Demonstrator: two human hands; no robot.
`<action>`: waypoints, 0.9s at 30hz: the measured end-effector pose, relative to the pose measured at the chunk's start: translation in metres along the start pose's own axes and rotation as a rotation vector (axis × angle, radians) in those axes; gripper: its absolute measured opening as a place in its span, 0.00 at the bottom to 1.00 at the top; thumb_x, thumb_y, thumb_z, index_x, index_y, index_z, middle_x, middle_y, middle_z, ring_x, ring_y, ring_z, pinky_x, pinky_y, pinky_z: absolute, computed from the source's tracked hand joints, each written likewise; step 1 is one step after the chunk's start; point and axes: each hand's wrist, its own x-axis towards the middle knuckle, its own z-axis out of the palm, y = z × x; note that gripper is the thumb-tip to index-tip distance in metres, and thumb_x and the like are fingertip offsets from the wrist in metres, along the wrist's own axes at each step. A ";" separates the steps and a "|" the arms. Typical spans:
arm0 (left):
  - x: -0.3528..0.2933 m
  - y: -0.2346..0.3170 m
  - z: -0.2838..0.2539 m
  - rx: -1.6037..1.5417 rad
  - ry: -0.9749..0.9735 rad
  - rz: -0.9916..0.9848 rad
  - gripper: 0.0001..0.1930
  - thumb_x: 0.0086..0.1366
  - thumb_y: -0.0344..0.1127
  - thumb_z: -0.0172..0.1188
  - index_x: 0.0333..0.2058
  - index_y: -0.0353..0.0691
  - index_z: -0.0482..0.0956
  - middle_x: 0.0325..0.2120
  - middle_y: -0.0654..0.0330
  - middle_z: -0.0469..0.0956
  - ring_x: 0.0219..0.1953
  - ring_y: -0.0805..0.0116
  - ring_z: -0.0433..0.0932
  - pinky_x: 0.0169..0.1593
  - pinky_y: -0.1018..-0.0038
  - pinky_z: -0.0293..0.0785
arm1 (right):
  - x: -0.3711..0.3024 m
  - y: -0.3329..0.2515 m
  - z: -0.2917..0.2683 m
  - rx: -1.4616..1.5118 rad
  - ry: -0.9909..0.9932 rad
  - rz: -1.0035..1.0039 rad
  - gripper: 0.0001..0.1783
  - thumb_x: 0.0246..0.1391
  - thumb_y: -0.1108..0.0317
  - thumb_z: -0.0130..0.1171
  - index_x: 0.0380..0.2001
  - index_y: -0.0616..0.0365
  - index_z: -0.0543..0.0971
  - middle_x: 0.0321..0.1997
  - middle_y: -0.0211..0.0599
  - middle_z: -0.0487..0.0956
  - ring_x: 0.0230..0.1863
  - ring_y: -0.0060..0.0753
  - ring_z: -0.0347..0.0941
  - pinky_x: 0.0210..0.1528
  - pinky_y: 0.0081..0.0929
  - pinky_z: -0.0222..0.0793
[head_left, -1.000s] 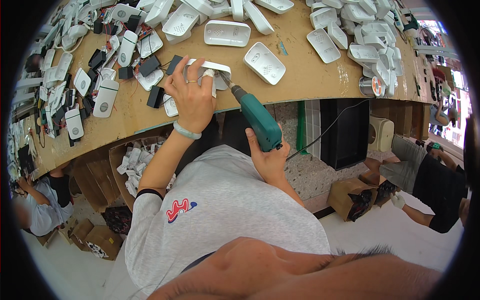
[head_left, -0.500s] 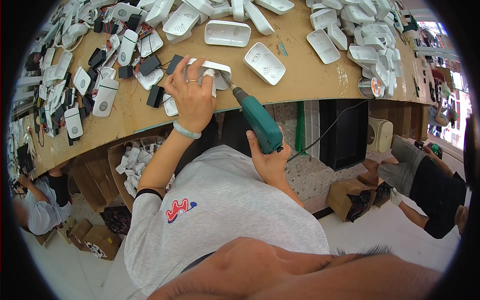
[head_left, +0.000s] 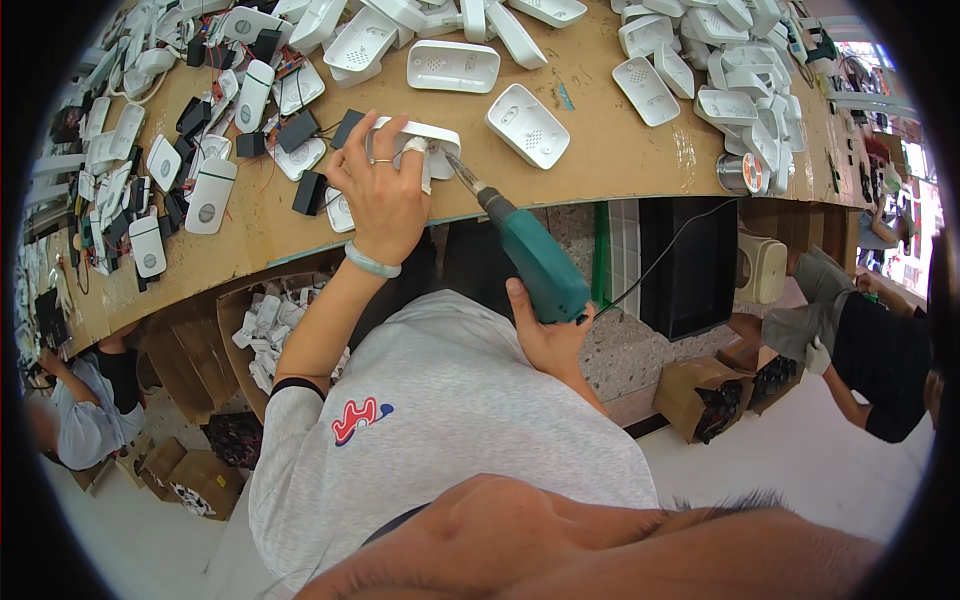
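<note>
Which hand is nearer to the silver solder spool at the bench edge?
Right. The right hand grips the teal electric screwdriver below the bench, left of the silver solder spool. The left hand presses a white plastic housing, farther left.

An open brown cardboard box (head_left: 262,325) of white parts is seen under the table edge, another open brown box (head_left: 712,392) of dark parts is set on the floor at right, and closed cartons (head_left: 185,480) are stacked lower left.
</note>
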 end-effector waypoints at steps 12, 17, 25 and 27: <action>0.001 -0.004 -0.006 -0.047 -0.034 -0.054 0.09 0.47 0.25 0.66 0.29 0.36 0.78 0.53 0.58 0.74 0.60 0.51 0.66 0.56 0.52 0.57 | -0.001 0.018 -0.014 0.117 0.113 -0.075 0.20 0.56 0.71 0.68 0.48 0.66 0.74 0.29 0.33 0.77 0.22 0.18 0.70 0.24 0.18 0.67; 0.000 -0.015 -0.010 -0.130 -0.016 -0.124 0.10 0.51 0.29 0.67 0.32 0.35 0.78 0.52 0.57 0.74 0.55 0.50 0.67 0.56 0.53 0.59 | -0.001 0.021 -0.015 0.111 0.135 -0.091 0.21 0.56 0.70 0.68 0.49 0.66 0.73 0.29 0.34 0.77 0.21 0.18 0.69 0.23 0.17 0.68; -0.004 -0.015 -0.028 -0.071 -0.067 -0.218 0.13 0.52 0.29 0.68 0.35 0.34 0.77 0.51 0.56 0.74 0.54 0.49 0.66 0.56 0.54 0.62 | 0.006 0.005 -0.012 0.255 0.138 0.017 0.14 0.55 0.72 0.68 0.42 0.67 0.80 0.35 0.33 0.80 0.34 0.23 0.73 0.37 0.21 0.68; -0.009 -0.021 -0.032 -0.165 0.028 -0.214 0.11 0.54 0.25 0.65 0.37 0.32 0.76 0.51 0.54 0.74 0.53 0.49 0.69 0.55 0.58 0.66 | 0.007 0.003 -0.010 0.256 0.092 0.001 0.14 0.55 0.72 0.68 0.43 0.67 0.80 0.36 0.33 0.80 0.34 0.22 0.73 0.37 0.20 0.69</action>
